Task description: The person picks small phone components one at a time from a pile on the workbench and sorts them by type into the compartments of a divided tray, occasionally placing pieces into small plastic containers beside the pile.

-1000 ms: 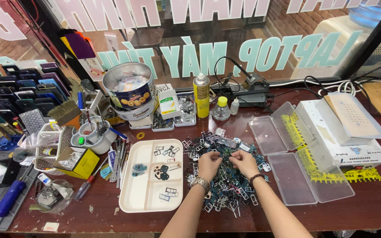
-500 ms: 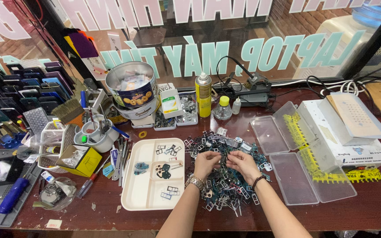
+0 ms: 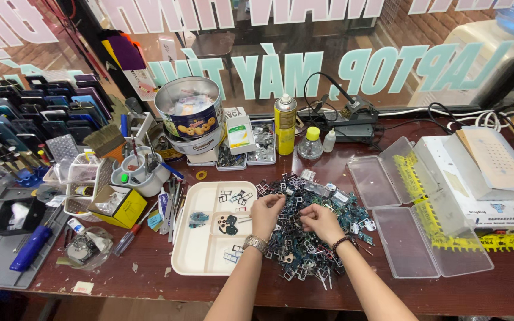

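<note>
Hands (image 3: 295, 217) on pile of small metal frames (image 3: 313, 238): dark, silvery, tangled

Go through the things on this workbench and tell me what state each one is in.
Clear plastic case: open, lid laid flat.
Round tin: lid off, filled.
Spray can: upright, capped.
Small bottle: upright, yellow cap on.
White tray: partly filled.
Left hand: fingers in the pile of small metal parts.
Right hand: on the pile.

Two bare forearms reach up from the tabletop's near edge toward its middle. The left hand (image 3: 267, 212) is curled palm down, fingers bent, a watch on its wrist. The right hand (image 3: 321, 221) sits just beside it, fingers curled, a dark band on its wrist.
</note>
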